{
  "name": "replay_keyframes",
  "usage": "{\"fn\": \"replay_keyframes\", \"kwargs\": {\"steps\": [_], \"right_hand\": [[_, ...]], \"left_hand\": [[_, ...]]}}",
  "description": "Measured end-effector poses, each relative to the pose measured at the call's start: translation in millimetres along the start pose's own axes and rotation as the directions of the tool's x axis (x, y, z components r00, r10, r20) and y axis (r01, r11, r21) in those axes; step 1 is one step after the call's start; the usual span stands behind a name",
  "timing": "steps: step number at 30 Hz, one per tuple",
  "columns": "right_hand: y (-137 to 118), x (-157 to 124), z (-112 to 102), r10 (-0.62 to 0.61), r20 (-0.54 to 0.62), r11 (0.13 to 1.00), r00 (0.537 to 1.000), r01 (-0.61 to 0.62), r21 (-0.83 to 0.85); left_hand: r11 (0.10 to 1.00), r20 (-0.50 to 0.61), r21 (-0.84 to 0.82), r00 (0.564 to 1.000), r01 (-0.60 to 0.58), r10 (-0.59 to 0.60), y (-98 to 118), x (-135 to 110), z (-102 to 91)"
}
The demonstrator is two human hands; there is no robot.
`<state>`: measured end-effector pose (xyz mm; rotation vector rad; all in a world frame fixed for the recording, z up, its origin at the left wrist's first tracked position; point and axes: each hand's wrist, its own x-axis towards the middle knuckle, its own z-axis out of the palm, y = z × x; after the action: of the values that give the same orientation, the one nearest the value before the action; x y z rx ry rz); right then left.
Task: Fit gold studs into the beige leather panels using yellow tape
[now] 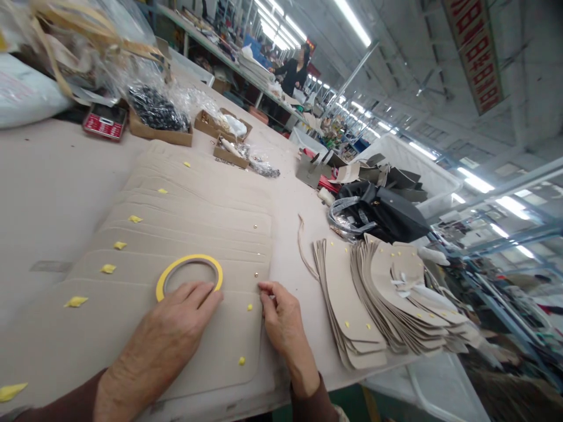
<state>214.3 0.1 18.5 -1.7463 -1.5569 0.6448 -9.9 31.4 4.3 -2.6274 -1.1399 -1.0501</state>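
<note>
Nearest me, my left hand (176, 328) lies flat and open on the top beige panel (211, 351), holding nothing. Its fingertips touch the near rim of the yellow tape roll (189, 257), which sits just ahead. My right hand (281, 319) is curled at the panel's right edge, but I cannot tell whether it pinches anything. The panel's long axis runs left to right, and further panels (189, 199) fan away beyond.

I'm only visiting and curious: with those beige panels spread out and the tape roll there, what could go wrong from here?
The left hand rests its fingers on the loose yellow tape roll, lying on the overlapped beige panels; a nudge might shift their row. The fanned stack sits near the edge of the table and might slide off. The yellow tape bits could peel away.
</note>
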Motion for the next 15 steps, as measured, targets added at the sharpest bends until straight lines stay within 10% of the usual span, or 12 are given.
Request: {"fn": "replay_keyframes", "kwargs": {"steps": [8,15], "right_hand": [[0,0,-5,0.022,-0.004,0.999,1.0,-0.022,0.042],[-41,-36,-9,-0.29,-0.076,0.94,0.954,0.299,0.161]], "left_hand": [[0.919,0.09,-0.373,0.981,-0.124,0.169,4,-14,-8.5],[0.933,0.027,-0.357,0.998,-0.048,0.061,7,-10,-24.7]]}}
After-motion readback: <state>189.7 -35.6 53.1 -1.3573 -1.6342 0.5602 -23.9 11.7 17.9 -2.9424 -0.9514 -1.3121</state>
